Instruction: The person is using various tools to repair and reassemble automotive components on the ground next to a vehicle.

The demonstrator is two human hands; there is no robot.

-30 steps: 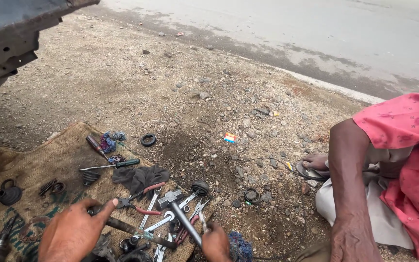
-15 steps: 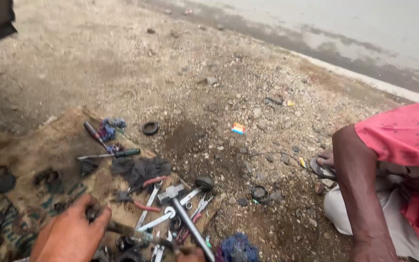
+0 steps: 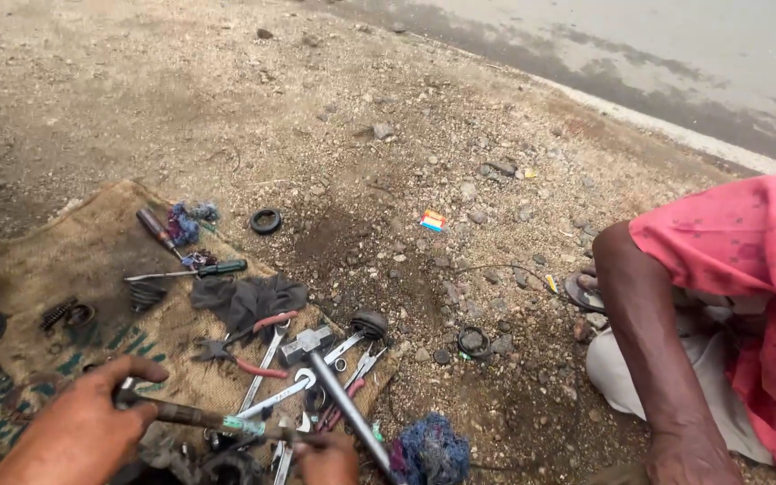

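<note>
My left hand (image 3: 78, 431) is closed around one end of a dark rusty rod (image 3: 199, 417) with a greenish band, held low over a burlap sack (image 3: 92, 260) spread on the ground. At the bottom edge my right hand (image 3: 325, 458) is closed at the rod's other end; only its top shows. A metal-handled hammer (image 3: 330, 382) lies slanted right beside that hand, and whether the fingers touch it is unclear. Several spanners (image 3: 271, 400), red-handled pliers (image 3: 244, 359) and a green-handled screwdriver (image 3: 195, 269) lie on the sack around the hands.
Another person in a pink shirt (image 3: 747, 269) sits at the right, arm (image 3: 648, 350) braced on the gravel. A dark cloth (image 3: 249, 296), a blue rag (image 3: 431, 449), rubber rings (image 3: 266, 221) and a small round part (image 3: 473, 341) lie about. A wet paved road (image 3: 675, 54) runs behind.
The view has tilted down and closer to the sack. My left hand has closed on the rod and lifted it, and my right hand has shifted left to the rod's end.
</note>
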